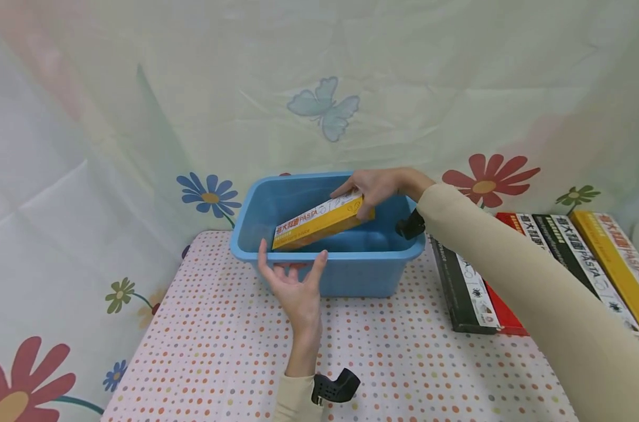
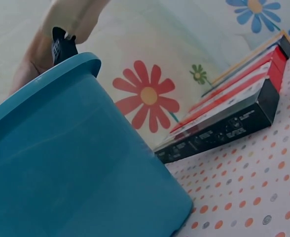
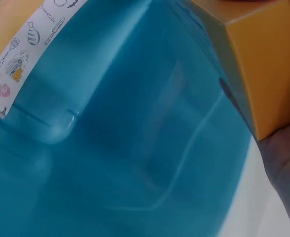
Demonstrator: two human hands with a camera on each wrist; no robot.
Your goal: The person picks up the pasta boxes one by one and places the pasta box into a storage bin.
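A yellow pasta box [image 1: 321, 224] with a white printed strip lies at a slant inside the blue bin [image 1: 327, 256], its right end higher. My right hand [image 1: 374, 186] grips that raised end from above. The right wrist view shows the held box's yellow end [image 3: 268, 69] close up, with part of the hand below it. Another yellow box [image 3: 17, 54] with utensil drawings appears inside the bin there. My left hand [image 1: 293, 287] touches the bin's front rim, thumb and index finger spread apart; the left wrist view shows the bin but not this hand.
Right of the bin, several pasta boxes lie side by side: black [image 1: 458, 293], red [image 1: 506, 310], another black [image 1: 583, 252] and yellow [image 1: 619, 264]. The dotted tablecloth [image 1: 208, 351] covers the table. A flowered curtain [image 1: 430, 88] hangs close behind the bin.
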